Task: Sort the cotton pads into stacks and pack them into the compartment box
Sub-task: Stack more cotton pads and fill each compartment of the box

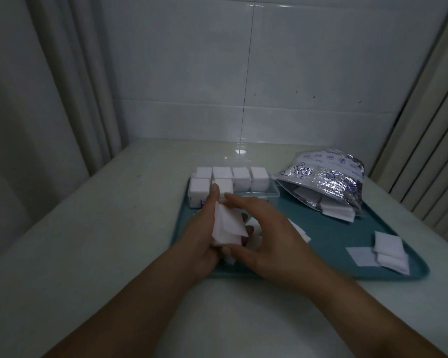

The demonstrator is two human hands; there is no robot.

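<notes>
Both hands on a small stack of cotton pads (228, 226) over the teal tray (329, 228).
Left hand (204, 228) cups the stack, right hand (267, 228) pinches its edges — just behind, the clear box (246, 193) holds six filled stacks; at right a foil bag (329, 179), its purple print too blurred to read, and loose pads (388, 251).

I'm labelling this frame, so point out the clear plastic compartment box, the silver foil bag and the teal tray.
clear plastic compartment box (270, 193): head view, on its bare front right rim.
silver foil bag (329, 180): head view, on its crinkled upper side.
teal tray (329, 236): head view, on its bare floor.
</notes>
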